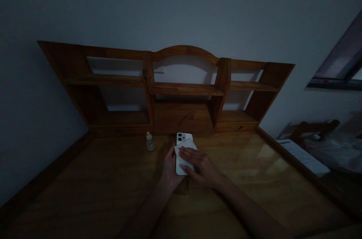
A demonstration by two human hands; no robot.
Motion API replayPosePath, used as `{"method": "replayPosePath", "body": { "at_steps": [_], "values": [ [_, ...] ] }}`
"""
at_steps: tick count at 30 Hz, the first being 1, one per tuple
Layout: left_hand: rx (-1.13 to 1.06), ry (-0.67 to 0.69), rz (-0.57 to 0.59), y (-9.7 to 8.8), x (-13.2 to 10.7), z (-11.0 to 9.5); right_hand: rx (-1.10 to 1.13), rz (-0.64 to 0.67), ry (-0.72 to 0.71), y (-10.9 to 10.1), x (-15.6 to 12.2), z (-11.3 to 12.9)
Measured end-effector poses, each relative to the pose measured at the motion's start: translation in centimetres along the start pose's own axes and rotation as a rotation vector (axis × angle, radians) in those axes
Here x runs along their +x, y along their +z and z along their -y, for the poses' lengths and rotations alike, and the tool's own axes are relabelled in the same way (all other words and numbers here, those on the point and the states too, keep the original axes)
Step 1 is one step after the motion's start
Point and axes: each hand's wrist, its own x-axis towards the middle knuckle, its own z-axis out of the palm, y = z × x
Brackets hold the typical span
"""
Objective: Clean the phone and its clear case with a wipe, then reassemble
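Note:
A white phone point(183, 139) lies camera side up on the wooden desk point(98, 186). My left hand point(170, 169) grips its left edge, fingers curled around it. My right hand point(199, 163) lies flat on the phone's back, fingers stretched out and pressing a white cloth or tissue point(185, 147) onto it. The lower half of the phone is hidden under my hands.
A small clear bottle point(149, 142) stands left of the phone. A wooden shelf unit point(183, 88) rises at the back of the desk. White papers point(302, 156) and a dark wooden object lie off the right edge. The room is dim.

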Motion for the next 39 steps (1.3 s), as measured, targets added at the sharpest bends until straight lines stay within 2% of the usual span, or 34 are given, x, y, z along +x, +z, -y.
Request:
{"method": "replayPosePath", "body": {
  "at_steps": [6,14,20,23,29,39],
  "values": [
    [-0.039,-0.04,0.084,0.29,0.12,0.08,0.06,-0.017,-0.041,0.05,-0.19,0.23],
    [-0.031,0.004,-0.025,0.58,-0.11,0.01,0.031,-0.049,0.02,0.52,-0.03,0.09],
    [-0.037,-0.027,0.048,0.23,0.17,0.08,0.042,-0.022,-0.029,0.19,-0.08,0.1],
    [-0.035,-0.053,0.047,0.22,0.35,0.14,0.074,-0.025,-0.055,0.25,-0.29,-0.12],
    [-0.07,-0.072,0.06,0.67,-0.01,0.14,0.07,-0.071,0.013,0.55,-0.36,-0.05],
    [-0.051,-0.039,0.035,0.9,-0.29,0.09,0.033,-0.035,0.029,0.47,-0.21,-0.11]
  ]
}}
